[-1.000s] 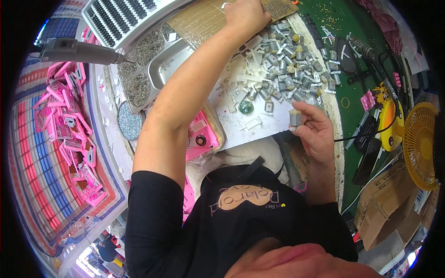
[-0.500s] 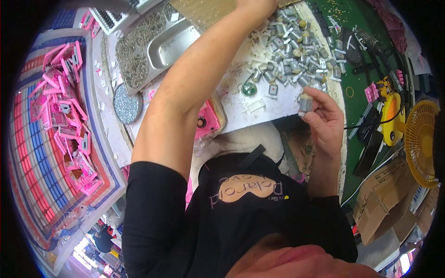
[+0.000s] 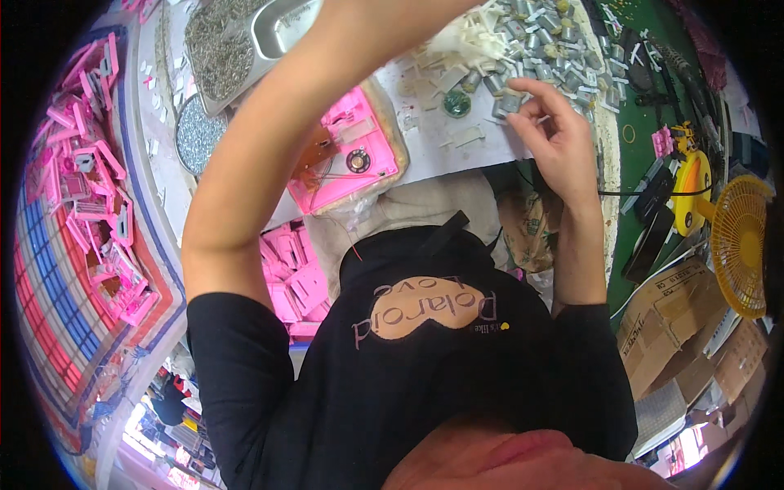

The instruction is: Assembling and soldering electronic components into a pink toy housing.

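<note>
- Head view, looking down: R hand (image 3: 551, 135) at near edge of a heap of small grey metal cans (image 3: 539, 45) on a white sheet (image 3: 425, 159). Fingers (image 3: 523, 122) curled, tips close together over one or two cans at heap's edge — cannot tell if one is actually pinched or only touched.
- L forearm (image 3: 269, 155) raised, reaching up and away across the bench; L hand is past the top rim of frame, so its state is not in view.
- Cans: short cylinders, dull silver, piled loose, many on their sides. Prob. heaped within easy reach so they can be picked singly.
- Pink plastic housing (image 3: 347, 155) lies open-face-up just beside the sheet, near the body; small round speaker (image 3: 357, 160) and thin wires show inside. Open side up — likely for access.
- Metal tray (image 3: 237, 45) of small grey bits further back, left.
- More pink shells (image 3: 82, 196) stacked at far left; yellow fan (image 3: 739, 245) at right.
</note>
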Tool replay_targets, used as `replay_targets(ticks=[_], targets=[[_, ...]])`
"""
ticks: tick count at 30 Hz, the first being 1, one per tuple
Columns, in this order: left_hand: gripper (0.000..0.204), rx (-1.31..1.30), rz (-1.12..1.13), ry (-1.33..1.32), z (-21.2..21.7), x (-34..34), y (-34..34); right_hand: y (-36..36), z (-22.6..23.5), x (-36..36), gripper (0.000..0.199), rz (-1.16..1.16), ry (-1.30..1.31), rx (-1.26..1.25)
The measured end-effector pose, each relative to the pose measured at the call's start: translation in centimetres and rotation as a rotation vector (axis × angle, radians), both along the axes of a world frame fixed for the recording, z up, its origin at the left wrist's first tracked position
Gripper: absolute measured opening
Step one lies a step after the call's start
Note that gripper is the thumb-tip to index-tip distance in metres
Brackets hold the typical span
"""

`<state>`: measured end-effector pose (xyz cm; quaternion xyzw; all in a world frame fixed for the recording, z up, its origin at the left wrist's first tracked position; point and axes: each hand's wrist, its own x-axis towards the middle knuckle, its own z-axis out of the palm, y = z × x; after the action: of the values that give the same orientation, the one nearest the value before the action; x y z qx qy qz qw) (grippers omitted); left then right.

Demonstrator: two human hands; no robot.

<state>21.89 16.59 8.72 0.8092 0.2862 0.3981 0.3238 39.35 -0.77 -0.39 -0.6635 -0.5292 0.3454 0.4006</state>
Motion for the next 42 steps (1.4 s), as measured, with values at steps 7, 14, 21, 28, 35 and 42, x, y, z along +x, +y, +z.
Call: replay_targets(ticks=[7,14,21,28,35,42], targets=[[0.013,-0.551,0.098,-0.080,-3.3,-13.5,-10.1,3.9,0.4,-3.3,0.034,0.332,-0.395,0.023],[0.011,-0.606,0.180,-0.197,-6.4,-15.5,-16.2,5.5,1.4,-3.4,0.035,0.507,-0.673,0.141],[0.022,-0.520,0.246,-0.216,-7.3,-14.7,-17.3,2.2,4.4,-7.6,0.042,0.428,0.490,-0.142],[0.029,-0.511,0.196,-0.241,-7.2,-15.3,-17.3,1.6,2.9,-10.9,0.044,0.469,0.879,-0.388],[0.029,-0.518,0.203,-0.203,-7.1,-15.5,-17.5,1.9,3.1,-11.0,0.044,0.518,0.706,-0.375],[0.027,-0.059,0.245,-0.103,-8.4,-15.6,-16.4,1.7,3.9,-11.8,0.052,0.502,0.166,0.018]])
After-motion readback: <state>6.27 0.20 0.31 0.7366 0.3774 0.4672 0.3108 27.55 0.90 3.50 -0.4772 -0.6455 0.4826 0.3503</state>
